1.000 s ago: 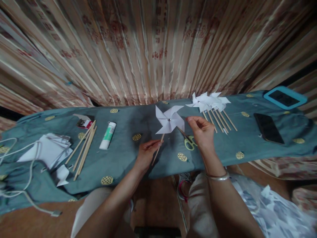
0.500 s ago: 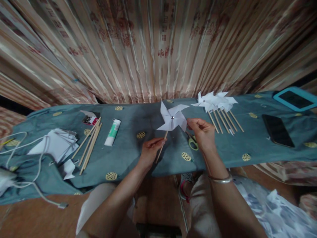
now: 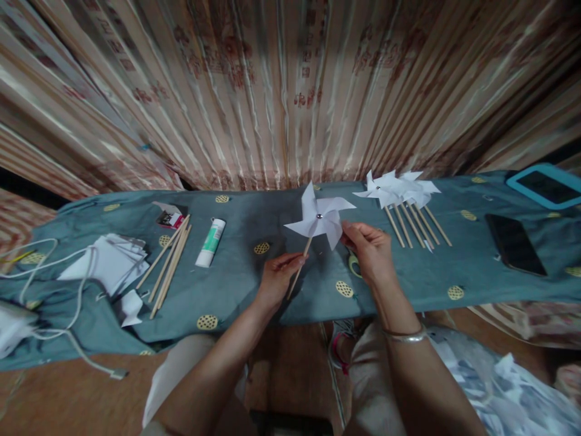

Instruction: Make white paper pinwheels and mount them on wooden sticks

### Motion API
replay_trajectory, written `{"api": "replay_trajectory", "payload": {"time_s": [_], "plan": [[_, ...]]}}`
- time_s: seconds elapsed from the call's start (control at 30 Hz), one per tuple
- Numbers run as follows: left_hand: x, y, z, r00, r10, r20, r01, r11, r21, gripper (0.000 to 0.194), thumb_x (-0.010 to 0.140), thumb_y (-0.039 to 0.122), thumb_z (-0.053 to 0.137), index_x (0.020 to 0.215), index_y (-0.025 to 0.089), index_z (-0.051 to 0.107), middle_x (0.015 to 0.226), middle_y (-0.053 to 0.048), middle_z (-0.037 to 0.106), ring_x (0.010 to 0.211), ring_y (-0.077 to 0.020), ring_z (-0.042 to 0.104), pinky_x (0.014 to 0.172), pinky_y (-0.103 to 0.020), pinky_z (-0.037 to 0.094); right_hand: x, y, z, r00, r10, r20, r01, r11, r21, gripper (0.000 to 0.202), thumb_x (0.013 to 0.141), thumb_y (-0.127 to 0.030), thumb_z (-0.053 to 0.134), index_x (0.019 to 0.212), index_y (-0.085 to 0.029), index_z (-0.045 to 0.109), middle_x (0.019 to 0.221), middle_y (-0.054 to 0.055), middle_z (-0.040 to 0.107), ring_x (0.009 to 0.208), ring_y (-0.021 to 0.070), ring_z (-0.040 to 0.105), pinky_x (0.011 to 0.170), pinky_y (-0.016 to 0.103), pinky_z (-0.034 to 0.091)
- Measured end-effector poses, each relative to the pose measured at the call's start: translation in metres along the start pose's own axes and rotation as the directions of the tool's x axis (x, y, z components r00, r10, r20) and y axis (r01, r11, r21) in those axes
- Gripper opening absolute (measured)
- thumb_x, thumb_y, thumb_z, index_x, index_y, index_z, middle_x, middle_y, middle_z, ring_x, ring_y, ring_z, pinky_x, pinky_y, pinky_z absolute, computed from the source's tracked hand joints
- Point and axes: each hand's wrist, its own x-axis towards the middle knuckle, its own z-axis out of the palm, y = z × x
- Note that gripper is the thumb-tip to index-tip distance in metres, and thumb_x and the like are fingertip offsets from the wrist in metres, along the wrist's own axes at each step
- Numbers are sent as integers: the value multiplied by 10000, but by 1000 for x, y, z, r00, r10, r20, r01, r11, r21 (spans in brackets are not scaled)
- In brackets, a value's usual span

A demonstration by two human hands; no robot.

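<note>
A white paper pinwheel with a silver pin at its centre is held up over the cloth-covered table. My left hand is closed around its wooden stick, just below the blades. At the right blade's edge, my right hand has thumb and fingers pinched together, touching the paper. Partly hidden behind that hand is a pair of scissors with a yellow-green handle. Several finished pinwheels lie in an overlapping row to the right, sticks toward me.
On the left lie a glue stick, several loose wooden sticks, a small open box, stacked white paper and a white cable. A black phone and blue-framed tablet rest at the right. Behind hangs a curtain.
The pinwheel's blades have turned slightly clockwise on the pin, with my right hand at the right blade. My left hand keeps its grip on the stick. The whole view has shifted a little.
</note>
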Motion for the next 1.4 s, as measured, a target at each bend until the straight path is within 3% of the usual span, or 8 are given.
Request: {"api": "replay_trajectory", "payload": {"time_s": [0.2,0.73,0.93,1.07,1.17,1.27,1.4], "plan": [[0,1,0,1000,-3,-9,3,1000,2,332,574,429,831,786,175,796,784,-61,753,698,-145,608,672,-246,440,-1,4,1,998,1,64,-3,1000,29,349,655,-484,788,524,-199,636,513,-41,532,527,91,433,534,244,355],[3,-3,0,1000,5,-12,-5,1000,-28,347,558,439,840,780,176,795,782,-48,747,732,-153,616,715,-258,453,-13,2,16,987,104,122,-123,980,157,306,592,-460,830,560,-194,682,557,-32,617,531,78,485,522,220,378],[2,0,0,1000,-12,-2,12,998,-58,355,558,420,850,791,158,793,784,-59,749,701,-138,611,692,-245,451,-18,5,24,979,132,158,-155,977,144,347,577,-518,822,573,-197,692,581,-13,646,538,87,500,531,222,410],[2,0,-1,1000,-3,2,3,998,-59,335,579,409,844,790,154,790,718,-36,724,634,-112,579,642,-231,435,-25,9,28,976,107,191,-119,992,50,386,623,-581,764,614,-199,705,611,7,671,557,112,525,567,252,439],[4,-2,-1,1000,6,-4,-6,994,-107,317,577,403,843,783,169,790,735,-34,731,666,-117,597,680,-236,450,-34,14,27,973,12,229,19,991,-135,400,730,-574,672,634,-186,692,628,12,673,576,126,538,575,262,434],[7,-3,-2,1000,11,-21,-15,987,-158,317,560,395,846,785,179,791,773,-44,745,704,-131,618,709,-247,461,-46,19,24,955,-54,293,162,919,-360,356,823,-500,605,696,-180,696,628,5,664,582,130,551,571,254,416],[8,2,-3,998,33,-56,-43,984,-175,302,551,367,843,782,180,790,756,-46,741,677,-125,605,666,-241,445,-60,22,22,904,-19,428,264,812,-520,303,857,-456,595,773,-190,712,679,10,694,602,132,596,590,248,411]]}}
